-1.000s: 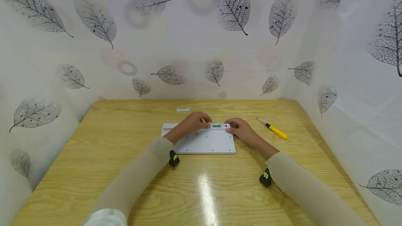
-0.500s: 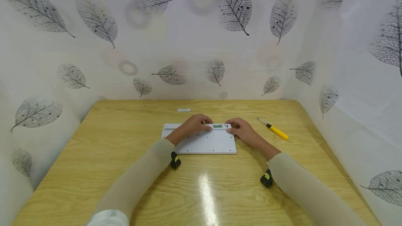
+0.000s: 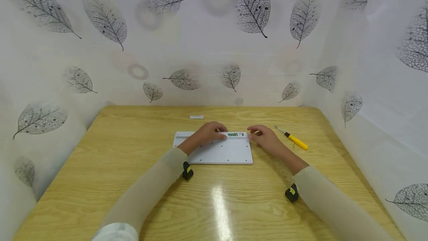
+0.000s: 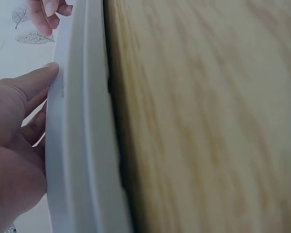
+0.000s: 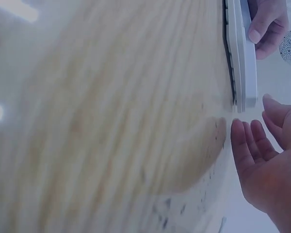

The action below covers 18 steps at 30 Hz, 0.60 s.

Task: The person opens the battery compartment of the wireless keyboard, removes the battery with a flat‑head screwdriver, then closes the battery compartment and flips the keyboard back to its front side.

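A white keyboard [image 3: 214, 155] lies face down on the table, its dark keys along the lower edge in the right wrist view. In its raised back bar is an open slot [image 3: 233, 135] showing something green inside. My left hand [image 3: 208, 132] grips this bar just left of the slot, thumb on the near side and fingers over the far side. In the left wrist view the thumb [image 4: 39, 80] rests on the bar. My right hand [image 3: 265, 139] is at the right end of the keyboard, fingers loosely bent. The right wrist view shows nothing between its fingers and thumb [image 5: 276, 109].
A small white strip-shaped piece [image 3: 196, 117] lies behind the keyboard. To the right is a yellow-handled screwdriver [image 3: 297, 142], its tip pointing back left. The wooden table [image 3: 133, 133] meets a leaf-patterned wall covering [image 3: 200, 55] at the back and sides.
My right hand has moved right, off the bar's end and slightly away from the keyboard. My left hand keeps its grip. The view has shifted slightly.
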Each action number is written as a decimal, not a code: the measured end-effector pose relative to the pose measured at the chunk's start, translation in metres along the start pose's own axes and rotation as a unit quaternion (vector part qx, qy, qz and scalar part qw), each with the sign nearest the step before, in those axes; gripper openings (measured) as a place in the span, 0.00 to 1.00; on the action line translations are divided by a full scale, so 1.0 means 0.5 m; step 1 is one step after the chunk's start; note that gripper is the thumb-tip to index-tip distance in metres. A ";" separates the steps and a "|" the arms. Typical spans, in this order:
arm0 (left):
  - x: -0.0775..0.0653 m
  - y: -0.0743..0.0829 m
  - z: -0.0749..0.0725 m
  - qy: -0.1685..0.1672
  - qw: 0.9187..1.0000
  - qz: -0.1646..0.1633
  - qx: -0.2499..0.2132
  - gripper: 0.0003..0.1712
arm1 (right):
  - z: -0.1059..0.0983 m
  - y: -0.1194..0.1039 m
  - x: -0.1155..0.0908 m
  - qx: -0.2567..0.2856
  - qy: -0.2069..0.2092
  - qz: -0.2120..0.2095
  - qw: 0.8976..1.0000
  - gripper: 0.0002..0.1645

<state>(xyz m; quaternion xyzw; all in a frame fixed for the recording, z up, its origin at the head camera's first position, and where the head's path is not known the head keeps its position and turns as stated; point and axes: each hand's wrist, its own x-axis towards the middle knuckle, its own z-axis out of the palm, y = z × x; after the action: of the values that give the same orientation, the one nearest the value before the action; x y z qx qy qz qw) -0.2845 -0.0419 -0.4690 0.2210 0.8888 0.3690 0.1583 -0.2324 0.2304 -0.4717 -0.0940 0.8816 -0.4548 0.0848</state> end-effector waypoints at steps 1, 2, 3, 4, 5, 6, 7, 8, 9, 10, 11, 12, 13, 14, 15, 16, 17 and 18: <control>0.000 0.000 0.000 0.000 1.000 0.000 0.000 0.15 | -0.005 0.001 -0.004 -0.007 0.006 -0.005 1.000 0.24; 0.001 0.000 0.001 0.001 1.000 0.002 0.000 0.15 | -0.011 0.004 -0.008 -0.017 0.014 -0.008 1.000 0.24; 0.001 0.000 0.002 0.001 1.000 0.003 -0.001 0.15 | -0.017 0.006 -0.011 -0.030 0.022 -0.012 0.999 0.24; 0.002 0.000 0.002 0.001 1.000 0.005 -0.001 0.15 | -0.024 0.009 -0.015 -0.045 0.030 -0.014 0.998 0.25; 0.003 0.000 0.002 0.000 1.000 0.006 -0.002 0.15 | -0.030 0.012 -0.019 -0.054 0.037 -0.013 0.998 0.25; 0.003 0.001 0.003 0.000 1.000 0.007 -0.001 0.15 | -0.037 0.015 -0.023 -0.065 0.046 -0.013 0.997 0.25; 0.003 0.001 0.003 0.000 1.000 0.007 -0.001 0.15 | -0.043 0.017 -0.027 -0.074 0.054 -0.013 0.996 0.25; 0.002 0.001 0.003 0.000 1.000 0.006 -0.001 0.15 | -0.050 0.019 -0.031 -0.083 0.061 -0.013 0.995 0.25; 0.002 0.001 0.003 0.000 1.000 0.003 -0.001 0.15 | -0.057 0.021 -0.035 -0.089 0.069 -0.013 0.994 0.25; 0.001 0.002 0.002 0.000 1.000 0.002 0.000 0.16 | -0.063 0.022 -0.040 -0.091 0.072 -0.016 0.993 0.25; 0.000 0.002 0.002 0.001 1.000 0.000 0.000 0.15 | -0.070 0.024 -0.044 -0.093 0.077 -0.020 0.992 0.25; -0.002 0.002 0.001 0.001 1.000 -0.002 0.001 0.15 | -0.077 0.026 -0.049 -0.096 0.081 -0.024 0.992 0.25; -0.002 0.003 0.001 0.001 1.000 -0.001 0.002 0.15 | -0.084 0.029 -0.055 -0.098 0.086 -0.028 0.991 0.26; -0.002 0.004 0.000 0.001 1.000 -0.001 0.002 0.15 | -0.092 0.031 -0.061 -0.100 0.089 -0.031 0.990 0.26; -0.002 0.005 0.000 0.002 1.000 -0.001 0.003 0.15 | -0.100 0.035 -0.067 -0.100 0.093 -0.033 0.990 0.26; -0.003 0.005 0.001 0.003 1.000 0.000 0.003 0.14 | -0.108 0.039 -0.073 -0.102 0.096 -0.034 0.990 0.27; -0.002 0.005 0.002 0.004 1.000 0.000 0.002 0.14 | -0.116 0.044 -0.078 -0.105 0.100 -0.032 0.989 0.27; -0.002 0.005 0.002 0.005 1.000 0.001 0.002 0.14 | -0.122 0.047 -0.083 -0.107 0.102 -0.029 0.989 0.27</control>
<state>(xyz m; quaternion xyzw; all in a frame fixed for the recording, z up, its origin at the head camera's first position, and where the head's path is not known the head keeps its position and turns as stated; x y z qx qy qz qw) -0.2824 -0.0402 -0.4679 0.2200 0.8901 0.3686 0.1533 -0.2085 0.3020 -0.4533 -0.0808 0.9261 -0.3675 -0.0293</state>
